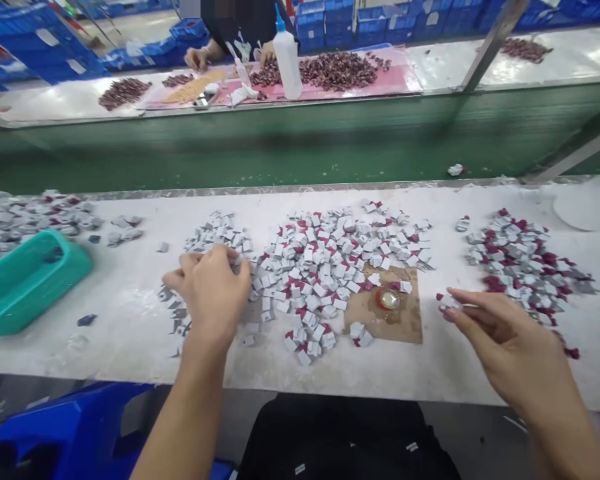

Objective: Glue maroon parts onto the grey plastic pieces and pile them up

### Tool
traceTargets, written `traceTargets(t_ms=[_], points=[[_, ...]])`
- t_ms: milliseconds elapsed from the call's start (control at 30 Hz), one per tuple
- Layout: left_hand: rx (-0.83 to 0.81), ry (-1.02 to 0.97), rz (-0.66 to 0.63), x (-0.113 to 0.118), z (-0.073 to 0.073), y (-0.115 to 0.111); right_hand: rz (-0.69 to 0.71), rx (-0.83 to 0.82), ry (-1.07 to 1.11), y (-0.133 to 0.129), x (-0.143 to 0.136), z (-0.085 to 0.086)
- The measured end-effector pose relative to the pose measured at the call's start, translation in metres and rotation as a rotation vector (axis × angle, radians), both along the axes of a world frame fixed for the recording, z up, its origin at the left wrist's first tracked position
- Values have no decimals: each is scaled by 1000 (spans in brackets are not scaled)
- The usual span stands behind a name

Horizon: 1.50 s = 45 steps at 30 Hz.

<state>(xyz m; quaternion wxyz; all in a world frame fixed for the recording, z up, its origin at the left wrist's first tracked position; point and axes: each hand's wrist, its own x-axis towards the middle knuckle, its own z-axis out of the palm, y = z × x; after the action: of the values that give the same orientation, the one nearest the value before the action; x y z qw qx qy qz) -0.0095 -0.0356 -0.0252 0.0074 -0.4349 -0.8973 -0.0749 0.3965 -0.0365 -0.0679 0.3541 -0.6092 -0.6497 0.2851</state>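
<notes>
My right hand pinches a small pale grey and dark red piece between thumb and forefinger, left of the right-hand heap. My left hand is closed, its fingers curled down over a pile of plain grey pieces. What its fingertips hold is hidden. Between my hands spreads a large heap of grey and dark red pieces. Beside that heap lies a brown cardboard sheet bearing a small round red-rimmed container with a wet patch around it.
A heap of grey and red pieces lies at right, another heap at far left. A green tray stands at left. Beyond a green divider, a person's hand rests near a white bottle and dark red pieces.
</notes>
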Motion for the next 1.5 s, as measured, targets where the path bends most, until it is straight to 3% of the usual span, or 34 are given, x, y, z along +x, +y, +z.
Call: traceTargets(t_ms=[133, 267, 467, 600, 867, 1033, 1133, 1267, 1400, 1500], points=[[98, -10, -61, 8, 9, 0, -13, -9, -146, -19, 8, -7], [315, -90, -237, 23, 11, -36, -4, -40, -172, -24, 15, -2], [250, -370, -322, 34, -22, -121, -109, -205, 262, -23, -6, 11], [163, -393, -333, 36, -41, -142, -88, -211, 496, -22, -36, 11], [108, -463, -155, 38, -48, -151, -41, -112, 361, -22, -58, 8], [190, -507, -216, 41, -48, -155, 63, -60, 226, -18, -61, 10], [307, -618, -151, 52, -43, -151, 78, -23, 193, -18, -63, 11], [414, -791, -111, 73, -27, -132, 53, -61, 259, -17, -64, 13], [449, -987, -232, 98, -12, -95, -14, -149, 476, -14, -60, 13], [403, -1228, -356, 119, -7, -64, 35, -218, 686, -12, -58, 13]])
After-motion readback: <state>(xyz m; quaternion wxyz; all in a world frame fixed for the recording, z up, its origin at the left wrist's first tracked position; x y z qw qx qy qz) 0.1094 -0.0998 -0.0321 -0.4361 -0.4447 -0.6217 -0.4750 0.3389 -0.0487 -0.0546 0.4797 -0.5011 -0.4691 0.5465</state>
